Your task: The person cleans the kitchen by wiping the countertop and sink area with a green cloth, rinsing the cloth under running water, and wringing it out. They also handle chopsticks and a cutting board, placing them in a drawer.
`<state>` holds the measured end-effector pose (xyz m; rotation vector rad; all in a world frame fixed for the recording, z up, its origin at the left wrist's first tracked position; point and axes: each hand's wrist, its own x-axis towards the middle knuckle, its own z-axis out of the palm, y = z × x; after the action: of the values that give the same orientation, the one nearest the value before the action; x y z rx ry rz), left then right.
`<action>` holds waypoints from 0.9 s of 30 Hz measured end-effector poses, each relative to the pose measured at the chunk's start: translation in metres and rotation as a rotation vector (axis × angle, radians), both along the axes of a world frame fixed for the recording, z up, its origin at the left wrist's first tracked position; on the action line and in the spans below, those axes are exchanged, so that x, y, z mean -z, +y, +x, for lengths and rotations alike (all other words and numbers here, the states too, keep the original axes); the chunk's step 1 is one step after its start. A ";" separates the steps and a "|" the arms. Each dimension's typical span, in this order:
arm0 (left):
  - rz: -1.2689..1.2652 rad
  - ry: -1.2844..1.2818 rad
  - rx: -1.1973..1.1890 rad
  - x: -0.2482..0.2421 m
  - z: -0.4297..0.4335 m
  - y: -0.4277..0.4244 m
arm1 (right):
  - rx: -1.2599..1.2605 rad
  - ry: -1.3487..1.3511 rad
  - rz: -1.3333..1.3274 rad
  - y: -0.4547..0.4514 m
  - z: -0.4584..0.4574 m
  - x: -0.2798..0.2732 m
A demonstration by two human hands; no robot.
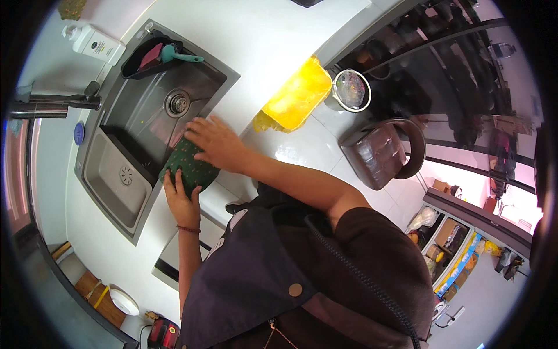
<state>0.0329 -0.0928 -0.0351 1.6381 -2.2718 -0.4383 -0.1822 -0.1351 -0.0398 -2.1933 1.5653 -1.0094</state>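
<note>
A dark green cloth with small light spots point(194, 168) lies over the near edge of the grey sink point(213, 91), partly on the white counter. My left hand point(181, 192) rests on its near side with fingers spread, a beaded bracelet at the wrist. My right hand point(218, 144) lies across its far right part, slightly blurred, its fingertips over the sink's edge. Whether either hand grips the fabric cannot be told. In the sink's far corner a black basin point(128, 65) holds a pink sponge or cloth point(151, 56) and a teal-handled brush point(187, 57).
A white pump bottle point(100, 46) stands behind the sink, near the dark faucet point(78, 101). The sink has a smaller basin point(117, 179). Right of the counter are a yellow-lined bin point(301, 96), a round bucket point(352, 89) and a brown leather chair point(377, 152).
</note>
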 end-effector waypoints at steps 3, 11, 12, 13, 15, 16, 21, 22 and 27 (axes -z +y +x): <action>-0.001 -0.062 0.031 0.005 -0.001 0.001 | -0.114 0.174 0.074 -0.003 0.001 0.017; 0.069 -0.092 -0.090 0.001 0.002 0.005 | 0.019 0.281 0.087 0.002 -0.011 0.012; 0.047 -0.067 -0.087 0.000 0.002 0.006 | 0.017 0.287 0.036 0.002 -0.011 0.010; -0.009 -0.035 -0.084 -0.001 0.003 0.006 | -0.014 0.303 0.056 0.003 -0.012 0.009; 0.061 -0.091 -0.048 -0.002 0.004 0.008 | -0.063 0.321 0.036 0.004 -0.012 0.008; 0.094 -0.149 -0.021 -0.003 0.005 0.009 | -0.049 0.309 0.028 0.006 -0.012 0.008; 0.051 0.024 -0.015 -0.007 0.014 0.012 | 0.001 0.187 0.052 0.016 -0.009 0.001; 0.018 0.076 -0.030 -0.008 0.016 0.012 | -0.004 0.151 0.011 0.016 -0.009 -0.003; -0.105 0.301 -0.019 -0.026 0.033 0.011 | 0.080 -0.124 0.154 -0.002 -0.007 -0.035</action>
<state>0.0655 -0.0823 -0.0091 1.4341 -2.0206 -0.5135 -0.1892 -0.1376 -0.0043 -1.9433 1.6277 -0.9914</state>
